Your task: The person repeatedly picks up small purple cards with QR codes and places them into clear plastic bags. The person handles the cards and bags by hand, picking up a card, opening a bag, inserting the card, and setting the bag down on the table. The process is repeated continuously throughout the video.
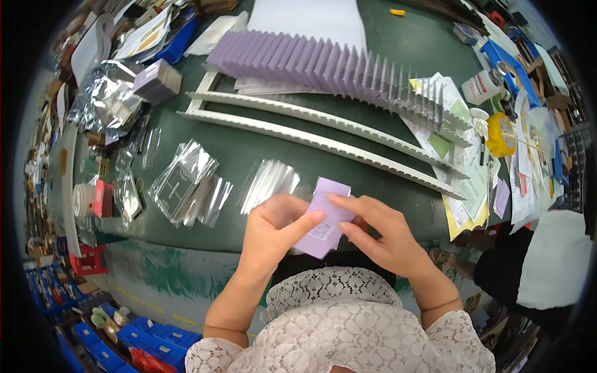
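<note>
A flat lilac card packet [331, 188] with a small printed patch is tilted in front of me at the table's near edge. My left hand [267, 227] is closed on its left side, the thumb lying across the face. On the other side, the fingers of my right hand [388, 235] rest on the packet's top and pinch its right edge. Just beyond my left hand lies a fan of clear plastic sleeves [268, 179]. Farther left is a pile of clear packets [182, 181], one showing dark rectangular parts inside.
A notched white rack [323, 119] crosses the green table [249, 146]. Behind its front rails stands a long row of lilac cards [283, 59]. A lilac stack [157, 81] sits back left; papers [469, 186], yellow tape [500, 135] and a white bottle [479, 87] are right.
</note>
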Motion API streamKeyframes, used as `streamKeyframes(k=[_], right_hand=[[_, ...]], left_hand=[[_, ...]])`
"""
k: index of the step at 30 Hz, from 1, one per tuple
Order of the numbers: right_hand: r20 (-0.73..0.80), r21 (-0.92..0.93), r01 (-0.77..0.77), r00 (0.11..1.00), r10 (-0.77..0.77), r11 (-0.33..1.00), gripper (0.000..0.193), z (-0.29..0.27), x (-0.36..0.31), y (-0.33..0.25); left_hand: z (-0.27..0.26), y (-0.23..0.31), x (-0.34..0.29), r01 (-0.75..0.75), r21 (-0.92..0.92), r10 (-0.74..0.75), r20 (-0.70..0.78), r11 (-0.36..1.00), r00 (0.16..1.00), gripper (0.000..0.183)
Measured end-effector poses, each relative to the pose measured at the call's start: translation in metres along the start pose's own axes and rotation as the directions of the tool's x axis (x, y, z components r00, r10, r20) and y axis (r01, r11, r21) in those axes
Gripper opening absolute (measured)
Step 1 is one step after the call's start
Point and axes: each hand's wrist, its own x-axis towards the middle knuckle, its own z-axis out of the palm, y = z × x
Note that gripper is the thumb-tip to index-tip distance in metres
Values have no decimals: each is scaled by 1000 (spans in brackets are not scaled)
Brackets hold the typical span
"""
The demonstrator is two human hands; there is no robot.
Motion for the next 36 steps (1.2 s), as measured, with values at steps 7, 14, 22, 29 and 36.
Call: streamKeyframes(k=[7,14,22,29,36], right_hand=[[-44,-30,-190,981,189,981,40,-15,-1,21],[-270,-619,103,903,-333,779,80,-156,40,23],[-165,-419,95,970,-179,903,87,-194,49,42],[-31,216,326,944,-327,920,72,-76,15,17],[-47,29,234,971,-233,972,70,-43,14,19]], left_hand=[[-24,-9,19,-209,117,234,-288,971,928,12],[-11,1,7,-99,-137,91,-66,986,994,6],[8,-3,3,-64,-166,82,100,984,992,5],[29,18,-1,182,-123,-144,265,976,953,13],[19,10,-4,15,-71,-6,120,997,993,11]])
